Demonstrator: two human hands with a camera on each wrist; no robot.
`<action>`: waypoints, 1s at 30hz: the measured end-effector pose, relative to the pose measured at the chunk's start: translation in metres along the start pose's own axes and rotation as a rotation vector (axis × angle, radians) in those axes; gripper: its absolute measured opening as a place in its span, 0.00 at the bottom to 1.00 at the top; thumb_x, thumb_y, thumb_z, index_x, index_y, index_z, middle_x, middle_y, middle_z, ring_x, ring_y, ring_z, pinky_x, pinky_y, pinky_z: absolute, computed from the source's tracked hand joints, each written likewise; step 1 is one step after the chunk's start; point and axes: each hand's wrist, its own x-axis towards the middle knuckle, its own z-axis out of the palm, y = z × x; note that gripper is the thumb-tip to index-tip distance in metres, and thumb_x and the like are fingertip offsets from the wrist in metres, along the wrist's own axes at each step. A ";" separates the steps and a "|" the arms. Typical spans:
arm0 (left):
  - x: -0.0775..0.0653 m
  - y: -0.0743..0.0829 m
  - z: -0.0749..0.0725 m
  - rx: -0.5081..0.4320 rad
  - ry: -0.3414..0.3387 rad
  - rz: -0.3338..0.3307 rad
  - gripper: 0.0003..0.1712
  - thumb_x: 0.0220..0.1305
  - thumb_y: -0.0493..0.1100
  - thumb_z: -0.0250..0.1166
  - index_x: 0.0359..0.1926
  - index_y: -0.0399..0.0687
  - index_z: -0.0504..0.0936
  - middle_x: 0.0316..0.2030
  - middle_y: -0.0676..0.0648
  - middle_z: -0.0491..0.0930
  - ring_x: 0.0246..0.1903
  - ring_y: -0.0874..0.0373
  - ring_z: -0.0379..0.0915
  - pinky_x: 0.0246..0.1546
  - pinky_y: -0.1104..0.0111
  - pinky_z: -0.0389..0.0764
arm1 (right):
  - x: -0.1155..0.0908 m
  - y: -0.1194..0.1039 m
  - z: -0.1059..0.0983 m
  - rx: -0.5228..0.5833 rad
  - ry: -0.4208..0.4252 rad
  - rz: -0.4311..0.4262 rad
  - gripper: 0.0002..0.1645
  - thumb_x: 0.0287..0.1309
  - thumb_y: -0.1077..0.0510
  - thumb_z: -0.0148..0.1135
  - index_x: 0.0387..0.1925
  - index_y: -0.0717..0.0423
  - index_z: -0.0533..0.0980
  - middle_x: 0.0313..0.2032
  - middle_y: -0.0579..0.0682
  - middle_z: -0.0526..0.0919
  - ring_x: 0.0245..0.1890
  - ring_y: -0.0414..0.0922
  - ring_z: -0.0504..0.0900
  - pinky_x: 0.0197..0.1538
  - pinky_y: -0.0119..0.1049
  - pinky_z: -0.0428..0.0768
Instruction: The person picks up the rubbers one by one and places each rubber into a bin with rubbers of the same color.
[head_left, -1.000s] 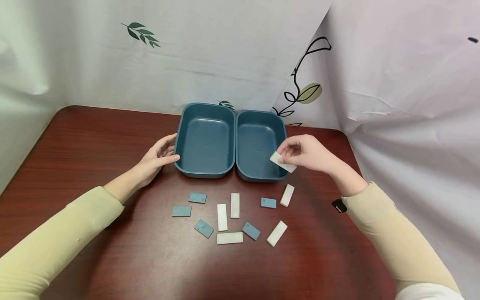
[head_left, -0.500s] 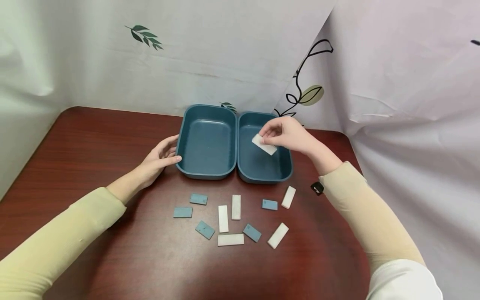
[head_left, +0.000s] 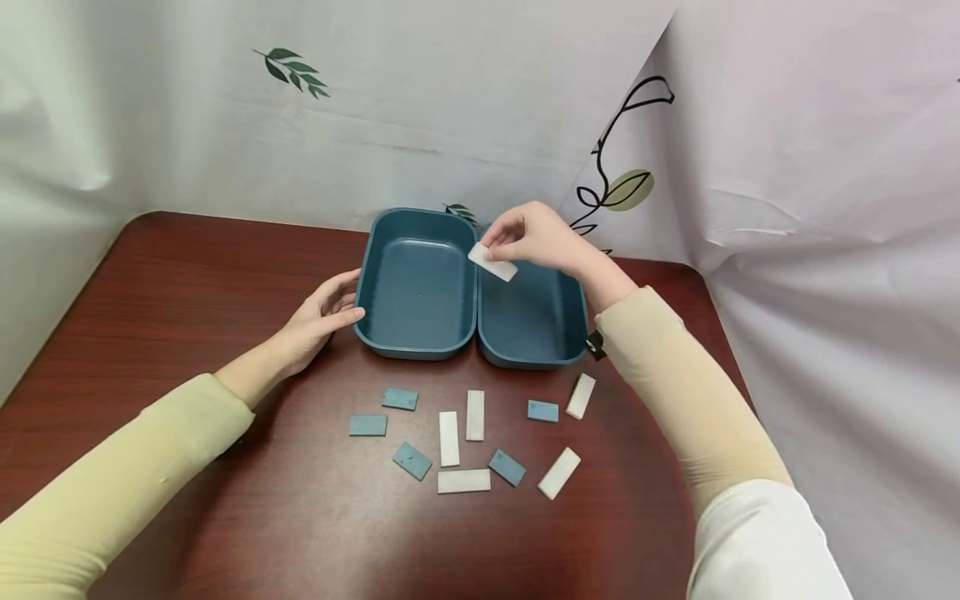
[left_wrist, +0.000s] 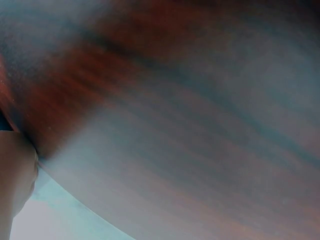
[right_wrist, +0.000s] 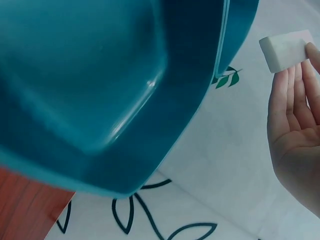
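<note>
- The right hand [head_left: 534, 237] has been carrying the white block [head_left: 492, 262] leftward; it is now hovering over the seam between the two teal trays.
- Its fingertips are pinching the block.
- The left hand [head_left: 318, 317] is staying put, fingers relaxed, touching the left tray [head_left: 375, 287] beside it.
- The right tray [head_left: 573, 329] is sitting beneath the right wrist.

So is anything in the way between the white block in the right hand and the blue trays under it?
Nothing visible. The right hand holds the white block above the seam between the left tray and right tray; both look empty.
</note>
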 end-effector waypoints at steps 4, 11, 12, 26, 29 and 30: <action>0.000 0.000 0.000 -0.002 -0.003 0.003 0.38 0.82 0.36 0.55 0.85 0.47 0.51 0.74 0.50 0.65 0.69 0.65 0.66 0.65 0.80 0.70 | 0.016 -0.003 0.003 0.000 -0.009 -0.021 0.08 0.64 0.62 0.74 0.45 0.60 0.90 0.43 0.56 0.92 0.40 0.43 0.88 0.43 0.28 0.83; 0.000 0.001 0.000 -0.001 -0.005 -0.001 0.38 0.81 0.36 0.55 0.85 0.48 0.51 0.74 0.51 0.65 0.70 0.66 0.65 0.66 0.80 0.70 | 0.042 -0.008 0.012 -0.005 -0.045 -0.047 0.10 0.66 0.62 0.74 0.47 0.60 0.90 0.47 0.58 0.92 0.44 0.46 0.89 0.45 0.30 0.84; 0.000 0.001 0.000 -0.001 -0.005 -0.002 0.38 0.81 0.37 0.55 0.85 0.48 0.51 0.74 0.51 0.65 0.70 0.66 0.65 0.66 0.80 0.69 | 0.046 -0.008 0.014 -0.007 -0.048 -0.054 0.10 0.66 0.62 0.74 0.47 0.60 0.90 0.47 0.58 0.92 0.44 0.46 0.89 0.46 0.31 0.84; -0.005 0.001 0.000 0.014 0.004 -0.014 0.38 0.82 0.37 0.55 0.85 0.48 0.51 0.75 0.47 0.64 0.69 0.67 0.65 0.66 0.81 0.70 | 0.083 -0.009 0.043 -0.062 -0.088 -0.052 0.12 0.70 0.63 0.69 0.52 0.62 0.88 0.52 0.61 0.89 0.51 0.51 0.86 0.55 0.39 0.85; -0.006 0.001 0.002 0.007 0.004 -0.014 0.38 0.82 0.37 0.55 0.85 0.47 0.51 0.75 0.46 0.63 0.69 0.67 0.66 0.66 0.80 0.70 | 0.087 -0.004 0.051 -0.099 -0.108 -0.052 0.12 0.71 0.64 0.68 0.53 0.62 0.87 0.52 0.61 0.88 0.52 0.51 0.86 0.57 0.40 0.85; -0.007 0.001 0.002 0.005 0.003 -0.013 0.39 0.81 0.36 0.55 0.85 0.47 0.51 0.76 0.45 0.63 0.69 0.67 0.66 0.66 0.80 0.70 | 0.088 -0.002 0.054 -0.109 -0.113 -0.051 0.12 0.72 0.64 0.67 0.53 0.62 0.87 0.52 0.61 0.88 0.52 0.51 0.86 0.58 0.40 0.84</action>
